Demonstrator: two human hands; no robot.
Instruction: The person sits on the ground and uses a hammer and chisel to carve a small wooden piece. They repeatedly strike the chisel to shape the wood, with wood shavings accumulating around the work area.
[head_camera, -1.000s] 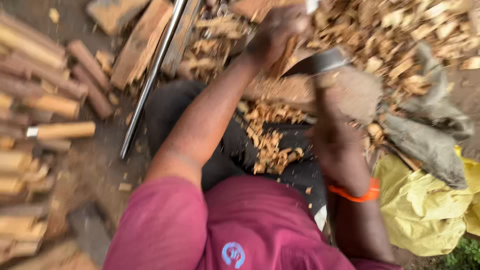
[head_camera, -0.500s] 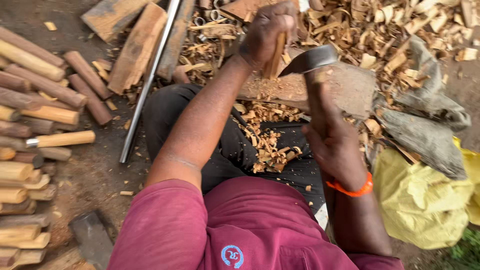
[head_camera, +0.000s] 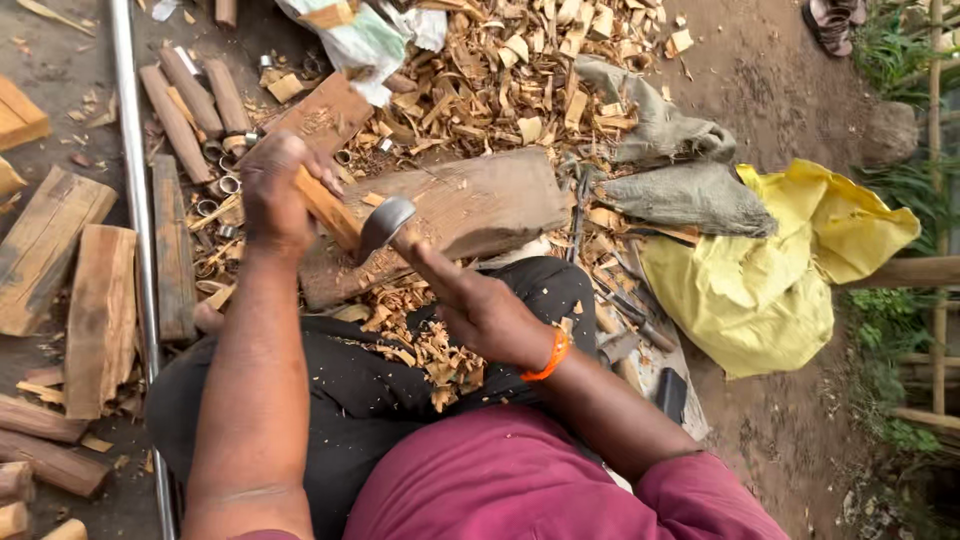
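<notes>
Start at your left hand (head_camera: 275, 195): it is closed around a short, pale orange-brown wooden stick (head_camera: 325, 207), gripping the upper end while the lower end rests on the wide, weathered chopping block of grey-brown wood (head_camera: 470, 215) that lies across your lap. The stick's long axis runs diagonally, from the upper left inside your fist down to the lower right, and its free end points straight at the blade.

That is the main risk, as I judge it. The curved grey steel blade of the chopping tool (head_camera: 385, 225) sits right against the stick, just beside your left fingers, so a stroke that glances off the grain could slide up the stick into your knuckles. A stick held this steeply could also kick sideways off the block.

Your right hand (head_camera: 480, 310) is wrapped tight around the tool's handle, which is mostly hidden under your fingers, so I cannot tell how much grip length you have. If it is short, the head may twist on impact.

The loose tan wood shavings (head_camera: 420, 345) heaped on your black trousers sit under the block, which could rock. Further right, the crumpled yellow plastic sack (head_camera: 780, 270) lies well apart.
</notes>
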